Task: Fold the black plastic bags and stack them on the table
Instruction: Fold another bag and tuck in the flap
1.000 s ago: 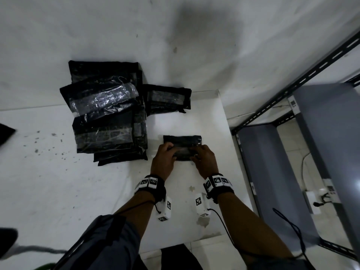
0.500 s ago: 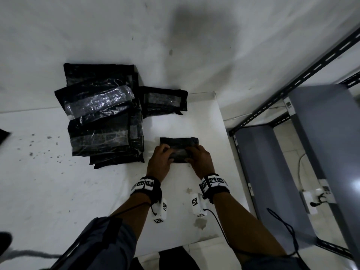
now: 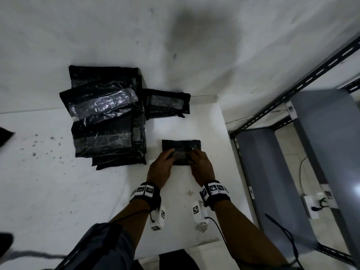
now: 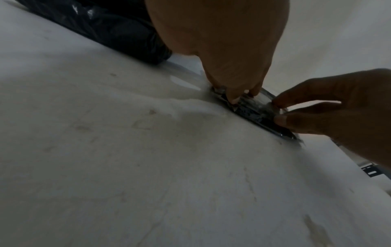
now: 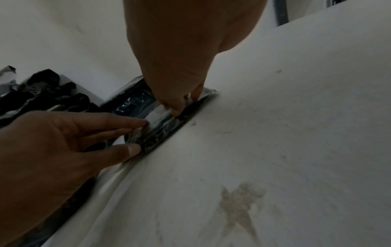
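Note:
A small folded black plastic bag [image 3: 181, 148] lies flat on the white table [image 3: 78, 191], right of centre. My left hand [image 3: 165, 162] pinches its near-left edge, fingers on top and thumb at the rim [image 5: 135, 149]. My right hand [image 3: 198, 162] pinches the near-right edge the same way [image 4: 279, 120]. In the wrist views the bag [image 5: 135, 103] [image 4: 253, 115] shows glossy creases between the two hands. A loose pile of black bags [image 3: 107, 123] lies to the left. Another folded bag [image 3: 167, 103] sits behind, by the wall.
The table's right edge [image 3: 231, 162] runs close to my right hand. Beyond it stands a grey metal shelf rack [image 3: 272, 172], with a white power strip [image 3: 309, 205] on the floor. Dark specks [image 3: 48, 151] dot the table at left, and a dark object [image 3: 4, 134] sits at the left border.
Both hands stay on the small folded bag, shifting only slightly along its near edge. The pile and the other folded bag have not moved.

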